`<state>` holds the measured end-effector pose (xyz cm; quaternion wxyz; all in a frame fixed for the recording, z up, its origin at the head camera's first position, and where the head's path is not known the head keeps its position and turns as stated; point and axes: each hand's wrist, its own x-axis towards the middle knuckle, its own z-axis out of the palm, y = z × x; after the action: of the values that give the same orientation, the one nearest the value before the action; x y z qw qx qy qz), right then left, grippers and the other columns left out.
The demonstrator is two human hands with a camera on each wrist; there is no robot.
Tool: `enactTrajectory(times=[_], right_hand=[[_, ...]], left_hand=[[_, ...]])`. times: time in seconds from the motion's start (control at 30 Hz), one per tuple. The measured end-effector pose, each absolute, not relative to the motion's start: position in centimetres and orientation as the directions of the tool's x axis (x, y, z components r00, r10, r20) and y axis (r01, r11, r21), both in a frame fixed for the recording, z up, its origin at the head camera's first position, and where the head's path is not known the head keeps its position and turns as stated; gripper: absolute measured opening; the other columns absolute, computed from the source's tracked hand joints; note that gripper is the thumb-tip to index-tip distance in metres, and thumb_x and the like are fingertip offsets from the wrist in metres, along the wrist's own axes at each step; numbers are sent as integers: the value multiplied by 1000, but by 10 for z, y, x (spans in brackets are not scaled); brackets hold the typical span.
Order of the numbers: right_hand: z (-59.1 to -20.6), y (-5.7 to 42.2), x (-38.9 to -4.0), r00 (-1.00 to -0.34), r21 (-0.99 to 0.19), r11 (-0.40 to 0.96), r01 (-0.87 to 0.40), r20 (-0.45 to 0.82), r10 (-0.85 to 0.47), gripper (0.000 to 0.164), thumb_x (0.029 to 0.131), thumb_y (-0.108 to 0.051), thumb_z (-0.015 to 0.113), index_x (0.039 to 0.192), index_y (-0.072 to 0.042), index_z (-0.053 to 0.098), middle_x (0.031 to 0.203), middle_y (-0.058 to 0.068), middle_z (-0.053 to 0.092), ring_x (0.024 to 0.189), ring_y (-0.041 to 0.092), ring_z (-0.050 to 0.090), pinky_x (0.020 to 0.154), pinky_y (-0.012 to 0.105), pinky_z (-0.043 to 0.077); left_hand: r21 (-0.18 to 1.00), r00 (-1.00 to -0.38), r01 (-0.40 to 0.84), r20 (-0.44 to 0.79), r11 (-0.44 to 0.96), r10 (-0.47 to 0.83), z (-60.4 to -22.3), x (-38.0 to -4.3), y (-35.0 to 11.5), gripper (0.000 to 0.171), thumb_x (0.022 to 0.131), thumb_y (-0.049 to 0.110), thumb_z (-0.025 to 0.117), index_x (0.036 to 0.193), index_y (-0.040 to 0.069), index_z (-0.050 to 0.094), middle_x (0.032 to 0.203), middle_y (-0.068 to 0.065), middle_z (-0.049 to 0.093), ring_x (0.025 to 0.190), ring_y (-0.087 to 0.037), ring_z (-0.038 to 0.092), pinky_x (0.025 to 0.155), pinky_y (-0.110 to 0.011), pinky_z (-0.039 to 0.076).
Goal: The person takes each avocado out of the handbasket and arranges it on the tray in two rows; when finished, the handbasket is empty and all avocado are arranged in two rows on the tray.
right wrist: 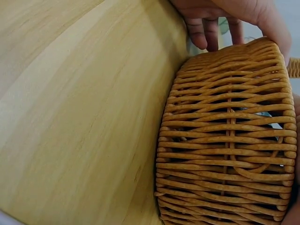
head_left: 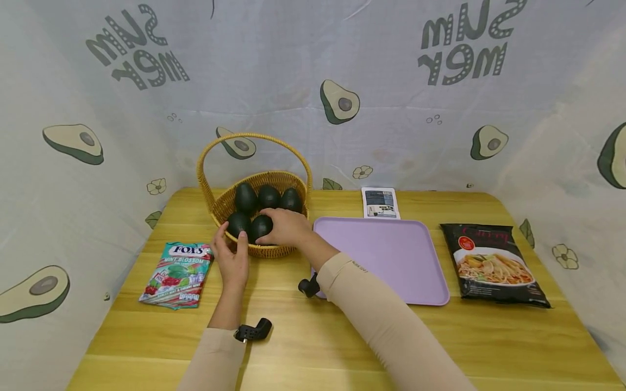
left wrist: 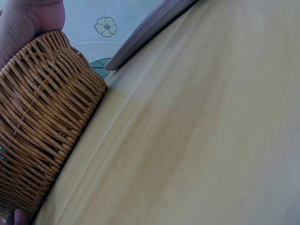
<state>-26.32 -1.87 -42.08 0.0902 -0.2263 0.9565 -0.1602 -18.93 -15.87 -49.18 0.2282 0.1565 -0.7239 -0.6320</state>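
Observation:
A wicker basket (head_left: 272, 251) with a tall hoop handle stands at the back left of the table, holding several dark green avocados (head_left: 246, 199). My right hand (head_left: 289, 228) reaches in over the front rim and grips the front avocado (head_left: 261, 226), its fingers over the top and thumb at the near side. My left hand (head_left: 232, 263) holds the basket's front left edge beside another avocado (head_left: 238, 224). In the right wrist view, the left fingers (right wrist: 211, 35) lie along the wicker side. The wicker hides the avocados in both wrist views.
Right of the basket lies a lilac tray (head_left: 381, 260), with a small white packet (head_left: 380, 203) behind it. A black noodle packet (head_left: 495, 266) is farther right. A candy bag (head_left: 178, 275) lies left of the basket. A printed curtain (head_left: 303, 81) hangs around the table.

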Motion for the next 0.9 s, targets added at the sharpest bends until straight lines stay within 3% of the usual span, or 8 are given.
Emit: enactTrajectory(times=[0.3, 0.5, 0.9], right_hand=[[-422, -19, -263, -880, -324, 845, -425, -72, -470, 81, 82, -62, 77, 151, -33, 48, 148, -1, 57, 126, 21, 62, 98, 47, 53], [-421, -18, -262, -891, -366, 840, -401, -57, -450, 80, 82, -57, 79, 151, -34, 47, 155, -2, 48, 124, 26, 63, 96, 51, 53], [-423, -16, -261, -892, -453, 798, -397, -13, -451, 71, 85, -48, 79, 147, -32, 50, 152, -2, 48, 129, 24, 59, 98, 52, 52]], left_hand=[[983, -850, 90, 160, 160, -502, -503, -192, -165, 52, 103, 30, 61, 150, 22, 43, 153, -10, 29, 121, -29, 50, 93, -28, 40], [982, -858, 87, 158, 165, -489, -502, -192, -166, 51, 104, 33, 60, 151, 22, 42, 154, -11, 27, 122, -31, 50, 96, -31, 40], [981, -862, 74, 152, 178, -483, -503, -191, -165, 51, 104, 32, 58, 151, 23, 40, 155, -10, 25, 124, -32, 48, 100, -38, 40]])
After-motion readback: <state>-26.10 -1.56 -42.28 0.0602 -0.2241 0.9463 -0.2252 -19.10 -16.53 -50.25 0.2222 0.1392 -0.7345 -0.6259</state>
